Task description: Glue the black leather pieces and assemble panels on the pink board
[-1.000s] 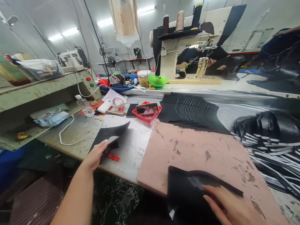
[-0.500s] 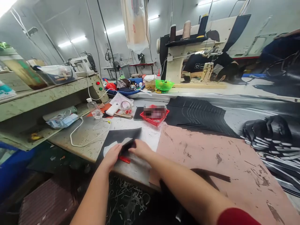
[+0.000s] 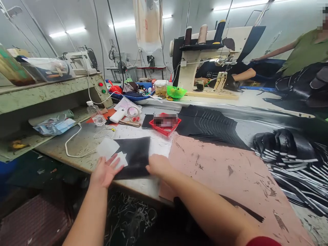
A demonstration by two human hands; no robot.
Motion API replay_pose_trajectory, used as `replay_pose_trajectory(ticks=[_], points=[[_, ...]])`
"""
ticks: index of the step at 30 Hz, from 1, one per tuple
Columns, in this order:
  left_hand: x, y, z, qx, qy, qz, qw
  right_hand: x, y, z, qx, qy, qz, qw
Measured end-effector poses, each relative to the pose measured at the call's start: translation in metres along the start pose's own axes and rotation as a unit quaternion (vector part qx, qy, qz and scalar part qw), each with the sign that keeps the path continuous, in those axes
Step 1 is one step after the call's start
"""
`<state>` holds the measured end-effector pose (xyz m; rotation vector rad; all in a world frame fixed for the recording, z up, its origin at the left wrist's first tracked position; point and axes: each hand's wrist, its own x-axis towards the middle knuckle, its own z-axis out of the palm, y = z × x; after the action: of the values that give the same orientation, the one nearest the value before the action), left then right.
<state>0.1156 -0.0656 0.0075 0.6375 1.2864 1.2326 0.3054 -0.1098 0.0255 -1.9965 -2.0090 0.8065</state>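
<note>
A black sheet [image 3: 138, 153] of leather-like material lies flat near the table's front edge. My left hand [image 3: 105, 171] is palm up at the sheet's left corner, fingers spread, holding nothing. Its fingertips reach a small white paper piece [image 3: 121, 159] on the sheet, and a larger translucent white piece [image 3: 107, 147] lies just behind. At the sheet's right edge, my right hand [image 3: 159, 165] is closed with fingers curled, gripping that edge; the fingertips are partly hidden.
A pink worn board [image 3: 200, 164] adjoins on the right, with stacked black strips [image 3: 284, 147] beyond. Behind are a red basket [image 3: 165, 129], black pieces [image 3: 207, 124], a plastic bottle [image 3: 96, 114] and a sewing machine [image 3: 189, 71]. A person in green [image 3: 304, 51] stands at far right.
The black sheet's lifted near part now lies flat, covering where a red-orange piece showed. My left hand has moved left and opened; the white pieces are more exposed. The camera view shifted slightly right.
</note>
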Motion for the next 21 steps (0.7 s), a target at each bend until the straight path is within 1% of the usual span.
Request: replay_pose_trajectory(ticks=[2, 3, 4, 5, 6, 7, 8, 9, 10, 11, 12, 13, 14, 15, 16, 17, 20, 21], points=[[-0.005, -0.006, -0.004, -0.052, 0.018, 0.039, 0.998, -0.022, -0.005, -0.021, -0.028, 0.051, -0.026, 0.998], [-0.007, -0.009, -0.005, -0.063, 0.025, 0.064, 0.996, -0.039, -0.005, -0.032, -0.035, 0.071, -0.038, 0.996], [-0.009, -0.011, -0.006, -0.068, 0.030, 0.090, 0.993, -0.059, -0.003, -0.042, -0.054, 0.101, -0.070, 0.991], [-0.013, -0.012, -0.006, -0.067, 0.031, 0.118, 0.990, -0.082, 0.002, -0.049, -0.057, 0.099, -0.100, 0.988], [-0.016, -0.012, -0.006, -0.060, 0.025, 0.144, 0.987, -0.107, 0.010, -0.052, -0.053, 0.077, -0.123, 0.988], [-0.022, -0.011, -0.006, -0.048, 0.008, 0.166, 0.985, -0.132, 0.022, -0.051, -0.046, 0.046, -0.146, 0.987], [-0.028, -0.010, -0.005, -0.030, -0.021, 0.183, 0.982, -0.155, 0.036, -0.045, -0.040, 0.029, -0.189, 0.981], [-0.036, -0.009, -0.003, -0.007, -0.062, 0.190, 0.980, -0.175, 0.052, -0.036, -0.031, 0.041, -0.237, 0.970], [-0.045, -0.007, -0.001, 0.019, -0.116, 0.188, 0.975, -0.191, 0.069, -0.025, -0.052, 0.092, -0.224, 0.969], [-0.055, -0.007, 0.003, 0.053, -0.185, 0.177, 0.965, -0.204, 0.086, -0.013, -0.083, 0.148, -0.197, 0.966], [-0.065, -0.008, 0.008, 0.093, -0.263, 0.160, 0.947, -0.213, 0.102, -0.001, -0.125, 0.194, -0.171, 0.958], [-0.075, -0.010, 0.014, 0.138, -0.346, 0.143, 0.917, -0.218, 0.116, 0.009, -0.167, 0.234, -0.150, 0.946], [-0.085, -0.013, 0.022, 0.182, -0.423, 0.129, 0.878, -0.221, 0.127, 0.017, -0.195, 0.272, -0.126, 0.934], [-0.093, -0.016, 0.030, 0.219, -0.484, 0.120, 0.839, -0.223, 0.136, 0.023, -0.211, 0.295, -0.109, 0.925], [-0.101, -0.021, 0.039, 0.249, -0.524, 0.116, 0.806, -0.224, 0.142, 0.027, -0.213, 0.302, -0.099, 0.924], [-0.107, -0.025, 0.047, 0.271, -0.548, 0.115, 0.783, -0.226, 0.145, 0.029, -0.202, 0.296, -0.096, 0.929], [-0.121, -0.040, 0.063, 0.306, -0.589, 0.097, 0.742, -0.236, 0.147, 0.034, -0.134, 0.235, -0.118, 0.955], [-0.126, -0.045, 0.065, 0.324, -0.608, 0.082, 0.720, -0.241, 0.147, 0.035, -0.111, 0.216, -0.127, 0.962]])
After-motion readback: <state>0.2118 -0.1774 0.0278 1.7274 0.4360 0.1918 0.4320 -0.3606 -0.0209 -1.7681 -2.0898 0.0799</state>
